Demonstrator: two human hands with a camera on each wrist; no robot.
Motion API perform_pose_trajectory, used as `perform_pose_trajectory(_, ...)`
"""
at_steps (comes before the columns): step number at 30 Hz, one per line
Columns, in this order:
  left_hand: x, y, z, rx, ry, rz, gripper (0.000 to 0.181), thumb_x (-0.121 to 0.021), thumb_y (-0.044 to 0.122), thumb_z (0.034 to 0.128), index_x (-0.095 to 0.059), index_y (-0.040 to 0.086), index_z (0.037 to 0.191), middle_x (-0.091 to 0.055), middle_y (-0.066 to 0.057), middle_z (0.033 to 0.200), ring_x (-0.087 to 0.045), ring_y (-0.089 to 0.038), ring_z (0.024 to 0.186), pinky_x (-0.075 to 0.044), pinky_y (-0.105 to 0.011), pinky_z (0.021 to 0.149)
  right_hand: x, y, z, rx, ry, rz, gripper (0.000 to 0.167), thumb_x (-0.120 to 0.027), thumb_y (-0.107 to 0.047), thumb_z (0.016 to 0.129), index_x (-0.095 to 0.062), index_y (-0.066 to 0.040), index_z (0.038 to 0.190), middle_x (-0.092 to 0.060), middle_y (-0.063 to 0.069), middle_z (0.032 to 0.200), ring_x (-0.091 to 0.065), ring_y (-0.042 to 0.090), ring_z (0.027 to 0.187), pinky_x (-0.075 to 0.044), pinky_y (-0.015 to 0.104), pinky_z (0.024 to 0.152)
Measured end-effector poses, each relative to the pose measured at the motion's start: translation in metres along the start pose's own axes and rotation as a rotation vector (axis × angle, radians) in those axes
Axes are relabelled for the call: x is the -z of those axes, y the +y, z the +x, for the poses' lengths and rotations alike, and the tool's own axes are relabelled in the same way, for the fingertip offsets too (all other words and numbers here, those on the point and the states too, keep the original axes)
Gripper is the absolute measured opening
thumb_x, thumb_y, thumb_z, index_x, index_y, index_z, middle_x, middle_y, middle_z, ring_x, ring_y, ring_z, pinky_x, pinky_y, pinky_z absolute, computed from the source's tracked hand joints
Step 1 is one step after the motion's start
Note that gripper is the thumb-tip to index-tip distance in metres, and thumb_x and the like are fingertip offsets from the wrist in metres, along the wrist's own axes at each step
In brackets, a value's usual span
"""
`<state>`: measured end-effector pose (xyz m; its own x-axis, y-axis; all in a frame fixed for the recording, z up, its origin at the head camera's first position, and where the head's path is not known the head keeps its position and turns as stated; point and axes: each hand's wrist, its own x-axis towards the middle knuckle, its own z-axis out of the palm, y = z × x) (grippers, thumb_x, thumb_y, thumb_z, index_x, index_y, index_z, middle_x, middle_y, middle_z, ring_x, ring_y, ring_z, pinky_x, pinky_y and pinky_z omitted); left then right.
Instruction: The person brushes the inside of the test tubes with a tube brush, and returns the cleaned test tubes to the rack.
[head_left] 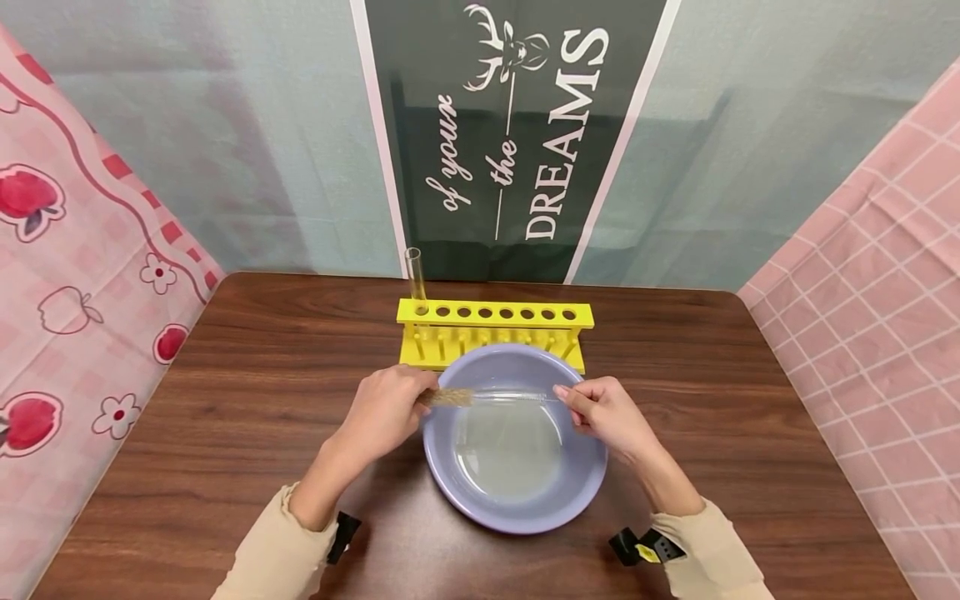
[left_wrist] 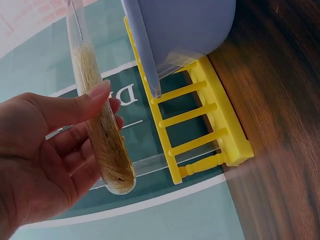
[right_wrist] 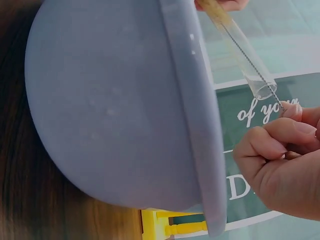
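A clear test tube (head_left: 517, 395) lies sideways above the far part of a lavender basin (head_left: 587, 450), its rounded end to the left and its open mouth to the right. Inside it is a tan-bristled brush (left_wrist: 86, 62), the bristles packed into the rounded end. The brush's twisted wire handle (right_wrist: 248, 58) runs along the tube and out past the mouth.

The left hand (head_left: 390, 407) is closed around the rounded end of the tube, thumb on 1 side and fingers on the other. The right hand (head_left: 607, 412) pinches the wire just outside the mouth between thumb and fingertip, its other fingers curled in.

The basin stands on a dark brown wood-grain table (head_left: 247, 400). Just behind it, its front partly hidden by the rim, is a yellow rack (head_left: 583, 315) with 8 holes along the top. A 2nd tube (head_left: 414, 271) stands upright in the leftmost hole.

Both arms wear cream sleeves (head_left: 708, 546), with a black device (head_left: 343, 537) at each wrist. Behind the table hangs a teal cloth (head_left: 300, 167) with a dark panel (head_left: 487, 192) lettered "of your the DREAMS" beside a deer's head. A pink apple-and-flower cloth (head_left: 82, 250) hangs to the left, a pink cloth with white grid lines (head_left: 877, 292) to the right.
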<state>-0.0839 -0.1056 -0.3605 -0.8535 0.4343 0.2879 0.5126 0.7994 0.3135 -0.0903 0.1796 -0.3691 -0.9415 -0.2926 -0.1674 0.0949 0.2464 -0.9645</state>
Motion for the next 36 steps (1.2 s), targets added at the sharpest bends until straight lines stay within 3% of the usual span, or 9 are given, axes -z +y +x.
perform_pose_trajectory(5, -0.002, 0.002, 0.0, -0.017, 0.012, 0.08, 0.018, -0.073, -0.001, 0.0681, -0.062, 0.011, 0.076, -0.06, 0.001, 0.071, -0.058, -0.021, 0.069, -0.044, -0.036, 0.05, 0.0, 0.0, 0.003, -0.064, -0.021, 0.131, 0.047, -0.051, -0.009, 0.092, -0.033, 0.005, 0.052, -0.028, -0.002, 0.044, -0.026, 0.008, 0.037, -0.023, 0.023, 0.042)
perform_pose_trajectory(11, -0.009, 0.003, -0.002, -0.118, 0.135, 0.153, 0.013, -0.067, -0.004, 0.0736, -0.063, 0.006, 0.08, -0.062, -0.005, 0.077, -0.057, -0.023, 0.07, -0.045, -0.035, 0.053, 0.004, 0.002, 0.006, -0.135, -0.089, 0.298, 0.048, -0.044, -0.005, 0.093, -0.028, -0.008, 0.048, -0.025, -0.006, 0.041, -0.024, 0.006, 0.034, -0.023, 0.025, 0.042)
perform_pose_trajectory(16, -0.013, 0.004, -0.002, -0.188, 0.232, 0.214, 0.014, -0.065, -0.006, 0.0749, -0.061, 0.006, 0.082, -0.061, -0.007, 0.075, -0.055, -0.023, 0.069, -0.043, -0.033, 0.055, 0.011, 0.0, 0.008, -0.148, -0.175, 0.421, 0.047, -0.04, -0.002, 0.094, -0.025, -0.009, 0.05, -0.024, -0.005, 0.042, -0.02, 0.006, 0.035, -0.017, 0.025, 0.042)
perform_pose_trajectory(19, -0.014, 0.004, -0.001, -0.191, 0.236, 0.216, 0.013, -0.066, -0.004, 0.0759, -0.061, 0.006, 0.081, -0.06, -0.006, 0.073, -0.055, -0.022, 0.068, -0.043, -0.032, 0.054, 0.014, -0.002, 0.011, -0.147, -0.199, 0.438, 0.046, -0.04, -0.003, 0.094, -0.026, -0.009, 0.05, -0.023, -0.005, 0.043, -0.02, 0.006, 0.036, -0.016, 0.025, 0.043)
perform_pose_trajectory(22, -0.012, 0.003, 0.0, -0.156, 0.196, 0.196, 0.013, -0.066, -0.004, 0.0749, -0.063, 0.007, 0.082, -0.059, -0.005, 0.072, -0.055, -0.021, 0.068, -0.043, -0.032, 0.052, 0.018, -0.003, 0.012, -0.115, -0.202, 0.34, 0.045, -0.045, -0.005, 0.094, -0.03, -0.004, 0.052, -0.027, -0.003, 0.044, -0.024, 0.008, 0.037, -0.019, 0.027, 0.043)
perform_pose_trajectory(26, -0.006, 0.001, 0.001, -0.1, 0.116, 0.147, 0.021, -0.07, -0.005, 0.0686, -0.064, 0.009, 0.082, -0.056, -0.003, 0.07, -0.055, -0.02, 0.067, -0.042, -0.033, 0.047, 0.025, -0.005, 0.013, -0.023, -0.206, 0.062, 0.042, -0.052, -0.009, 0.092, -0.04, 0.007, 0.056, -0.036, 0.002, 0.046, -0.034, 0.017, 0.039, -0.026, 0.031, 0.043)
perform_pose_trajectory(29, -0.002, 0.0, 0.004, -0.081, 0.078, 0.11, 0.024, -0.072, -0.006, 0.0657, -0.062, 0.011, 0.08, -0.054, 0.0, 0.069, -0.054, -0.019, 0.066, -0.041, -0.033, 0.046, 0.031, -0.007, 0.013, 0.055, -0.223, -0.148, 0.038, -0.056, -0.012, 0.09, -0.048, 0.01, 0.06, -0.044, 0.006, 0.048, -0.041, 0.027, 0.043, -0.031, 0.03, 0.043)
perform_pose_trajectory(33, 0.003, -0.002, 0.009, -0.071, 0.058, 0.064, 0.023, -0.068, -0.007, 0.0666, -0.061, 0.013, 0.076, -0.055, 0.003, 0.067, -0.053, -0.018, 0.063, -0.041, -0.032, 0.046, 0.035, -0.01, 0.013, 0.186, -0.235, -0.303, 0.028, -0.059, -0.01, 0.088, -0.056, 0.001, 0.062, -0.05, 0.006, 0.051, -0.045, 0.031, 0.046, -0.032, 0.025, 0.041)
perform_pose_trajectory(36, 0.009, -0.005, 0.014, -0.062, 0.037, 0.024, 0.022, -0.067, -0.006, 0.0658, -0.062, 0.013, 0.076, -0.057, 0.003, 0.068, -0.054, -0.017, 0.063, -0.043, -0.033, 0.049, 0.035, -0.011, 0.013, 0.315, -0.188, -0.358, 0.025, -0.06, -0.005, 0.086, -0.058, -0.007, 0.062, -0.05, 0.003, 0.052, -0.046, 0.023, 0.045, -0.034, 0.024, 0.041)
